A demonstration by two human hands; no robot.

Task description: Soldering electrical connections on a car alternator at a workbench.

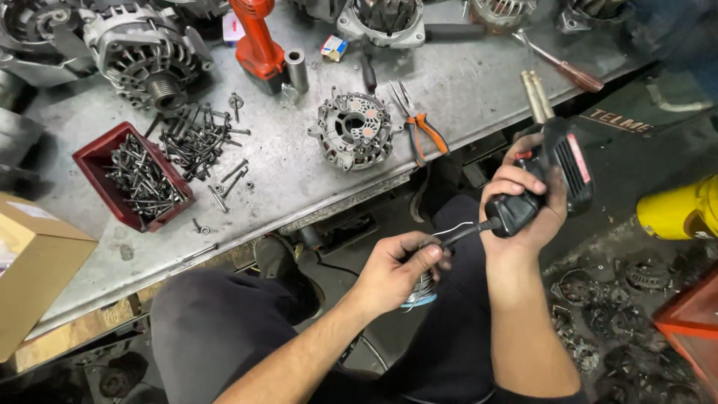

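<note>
The right hand is clenched round the grip of a black soldering gun, held upright at about 3 o'clock in the view, its twin metal tips pointing toward 12 o'clock. The left hand, at about 5 o'clock, grasps a small spool of solder wire; its fingers pinch a thin strand that runs up toward the gun's handle. Whether the strand touches the gun is hard to tell from here. Both hands hang over the person's lap, off the edge of the grey metal surface.

On the surface, at 12 o'clock from the left hand, lies a round alternator part, with orange-handled pliers just beside it at its 3 o'clock. A red bin of bolts sits at 9 o'clock, loose bolts scattered near it. A red power tool stands at 11 o'clock, and a screwdriver lies at 1 o'clock.
</note>
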